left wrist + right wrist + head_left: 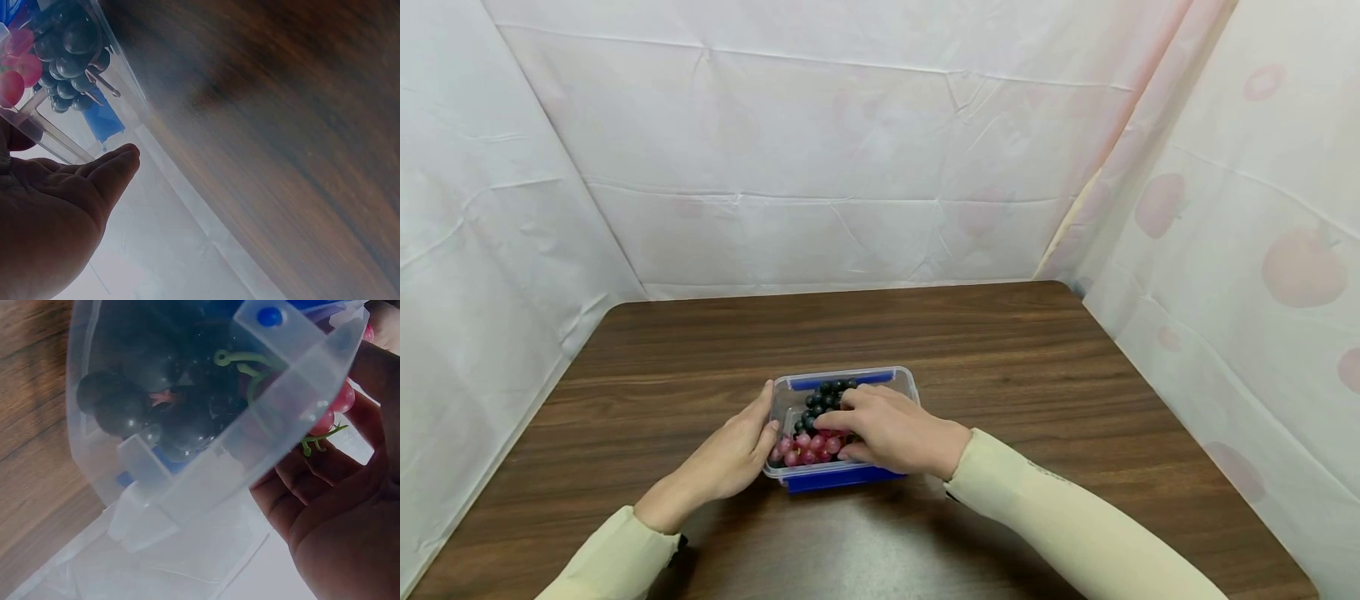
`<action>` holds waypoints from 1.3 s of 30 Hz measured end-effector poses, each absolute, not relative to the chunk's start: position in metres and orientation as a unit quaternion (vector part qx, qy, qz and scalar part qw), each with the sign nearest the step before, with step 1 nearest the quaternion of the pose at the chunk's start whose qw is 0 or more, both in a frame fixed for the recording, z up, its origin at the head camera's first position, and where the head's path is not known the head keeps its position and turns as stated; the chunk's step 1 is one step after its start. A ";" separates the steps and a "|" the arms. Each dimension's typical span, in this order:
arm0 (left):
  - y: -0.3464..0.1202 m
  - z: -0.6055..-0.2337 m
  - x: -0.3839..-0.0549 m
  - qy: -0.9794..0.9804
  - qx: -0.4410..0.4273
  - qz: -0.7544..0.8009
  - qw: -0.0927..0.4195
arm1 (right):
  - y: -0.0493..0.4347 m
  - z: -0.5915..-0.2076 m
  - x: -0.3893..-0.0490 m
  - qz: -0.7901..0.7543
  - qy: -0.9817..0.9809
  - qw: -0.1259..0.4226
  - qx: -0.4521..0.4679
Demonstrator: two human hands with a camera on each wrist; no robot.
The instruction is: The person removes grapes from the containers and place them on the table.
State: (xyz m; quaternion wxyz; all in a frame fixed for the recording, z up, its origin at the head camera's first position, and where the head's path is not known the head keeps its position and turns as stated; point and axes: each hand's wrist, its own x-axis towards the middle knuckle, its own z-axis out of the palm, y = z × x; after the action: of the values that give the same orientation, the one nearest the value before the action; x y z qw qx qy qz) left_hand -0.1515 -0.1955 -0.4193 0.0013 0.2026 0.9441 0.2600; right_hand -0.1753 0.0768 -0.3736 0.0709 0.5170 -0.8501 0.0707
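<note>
A clear plastic food box (820,482) with blue clips stands on the table. Dark grapes (817,407) fill its middle and back, and a bunch of pink-red grapes (808,451) lies along the front. My left hand (733,454) rests against the box's left wall; the left wrist view shows its fingers (115,169) straight beside the wall. Reaching over the right rim, my right hand (891,433) has its fingers bent down onto the grapes. In the right wrist view, those fingers curl round pink-red grapes (322,424) with a green stem (320,439); the palm hides part of them.
The dark wood-grain table (1000,358) extends around the box on all sides. White sheeting with a faint fruit print (850,150) hangs behind the table and along both sides.
</note>
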 end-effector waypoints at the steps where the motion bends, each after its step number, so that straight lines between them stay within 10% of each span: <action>1: -0.195 -0.419 -0.152 0.944 0.202 0.260 0.001 | 0.076 -0.373 -0.176 0.066 -0.851 0.070 0.517; 39: -0.195 -0.419 -0.151 0.944 0.203 0.260 0.000 | 0.071 -0.386 -0.183 0.114 -0.830 0.076 0.540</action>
State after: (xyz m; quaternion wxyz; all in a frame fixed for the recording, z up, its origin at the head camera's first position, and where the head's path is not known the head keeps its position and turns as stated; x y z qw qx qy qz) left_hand -0.1505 -0.1951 -0.4188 0.0002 0.2026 0.9441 0.2601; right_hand -0.1834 0.0712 -0.3858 0.0756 0.5405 -0.8302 0.1141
